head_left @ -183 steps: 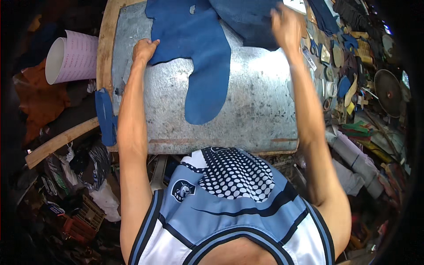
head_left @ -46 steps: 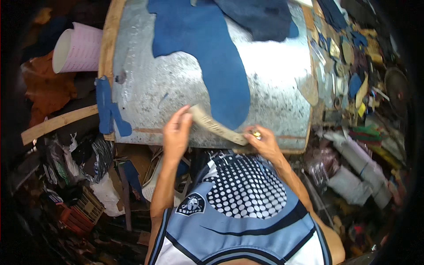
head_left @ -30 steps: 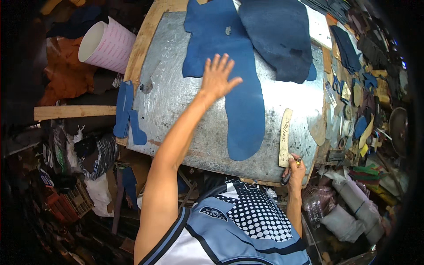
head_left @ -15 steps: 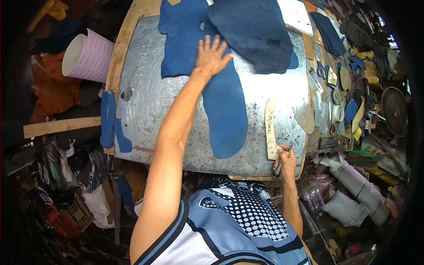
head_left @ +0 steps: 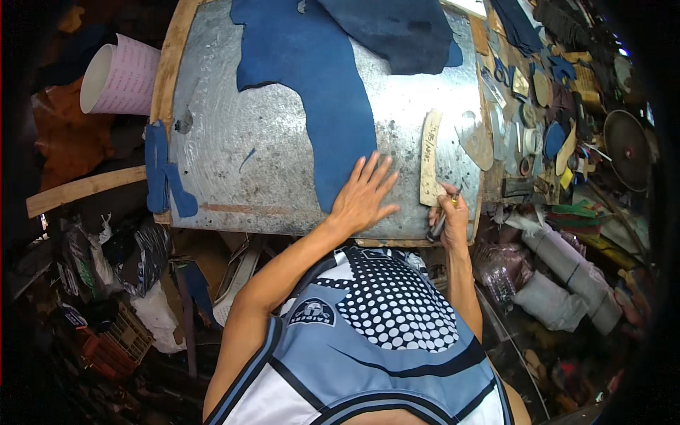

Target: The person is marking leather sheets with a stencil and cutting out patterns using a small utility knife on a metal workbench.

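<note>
My left hand point(head_left: 365, 193) lies with fingers spread at the near end of a long blue leather piece point(head_left: 322, 92), partly over its right edge and partly on the metal tabletop. My right hand point(head_left: 451, 216), near the table's front edge, is closed round a small tool point(head_left: 438, 228) with a dark handle and a yellow part. Its fingers also touch the near end of a curved cream template strip point(head_left: 429, 159) with handwriting on it. Farther off, a darker blue leather piece point(head_left: 400, 35) overlaps the first. How the fingers divide between tool and template is partly hidden.
Blue cut pieces point(head_left: 159, 170) hang over the table's left edge. A thin blue offcut point(head_left: 247, 159) lies on the metal. A pinkish roll point(head_left: 124, 78) stands left. Scissors point(head_left: 503, 73), tape rolls point(head_left: 530, 142) and a translucent template point(head_left: 478, 145) sit along the right side.
My left hand has slid from the far part of the blue leather toward me, to its near end. The thin offcut has come into sight. My right hand keeps its hold; the view has shifted.
</note>
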Tool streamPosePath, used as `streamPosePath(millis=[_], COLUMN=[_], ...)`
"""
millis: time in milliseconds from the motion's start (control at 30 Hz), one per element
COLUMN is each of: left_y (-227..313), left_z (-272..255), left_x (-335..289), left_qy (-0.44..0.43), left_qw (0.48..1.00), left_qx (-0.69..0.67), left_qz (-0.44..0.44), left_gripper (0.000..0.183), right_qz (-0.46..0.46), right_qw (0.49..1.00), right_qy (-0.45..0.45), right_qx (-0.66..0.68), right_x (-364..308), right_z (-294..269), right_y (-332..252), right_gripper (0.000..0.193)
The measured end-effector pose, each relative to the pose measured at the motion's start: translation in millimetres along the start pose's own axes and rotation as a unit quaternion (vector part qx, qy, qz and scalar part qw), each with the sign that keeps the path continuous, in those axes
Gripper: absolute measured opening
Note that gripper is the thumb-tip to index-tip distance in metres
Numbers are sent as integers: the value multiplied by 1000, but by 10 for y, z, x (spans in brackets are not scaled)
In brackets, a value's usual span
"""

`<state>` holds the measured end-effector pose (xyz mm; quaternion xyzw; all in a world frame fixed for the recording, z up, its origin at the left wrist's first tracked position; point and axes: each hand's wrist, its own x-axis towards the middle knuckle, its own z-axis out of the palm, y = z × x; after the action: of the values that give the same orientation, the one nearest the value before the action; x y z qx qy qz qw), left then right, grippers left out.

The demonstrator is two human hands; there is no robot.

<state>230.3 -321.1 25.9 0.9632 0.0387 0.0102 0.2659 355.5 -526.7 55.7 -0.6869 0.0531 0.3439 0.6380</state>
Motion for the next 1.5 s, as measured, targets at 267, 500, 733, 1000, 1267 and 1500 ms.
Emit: streamPosePath(millis=[267,500,733,1000,1267,1500], left_y=[-362,-2067,-1549,-462,-263,-1150], left_z=[-247,-977,-458,-97,-202,-927], left_x=[-472,964,1054,-120,-985,-736], left_qy=[2,85,28,-97,-181,92], left_qw=[993,966,981,983,954,981], left_qx=[5,234,184,69,-166,-151], left_qz=[118,-65,49,139,171,74], left_gripper=[62,70,80,85,74,40], right_qz=[9,-11,-16,-36,-26,48], right_qw=[999,999,997,997,993,982], right_qy=[33,38,66,68,68,-33], right_qx=[-2,-26,-42,-25,-90,-180], right_x=[4,24,8,-4,-214,-461], right_z=[75,12,60,100,447,1306], right_y=[1,77,59,45,-2,117], right_gripper=[35,38,37,38,42,35])
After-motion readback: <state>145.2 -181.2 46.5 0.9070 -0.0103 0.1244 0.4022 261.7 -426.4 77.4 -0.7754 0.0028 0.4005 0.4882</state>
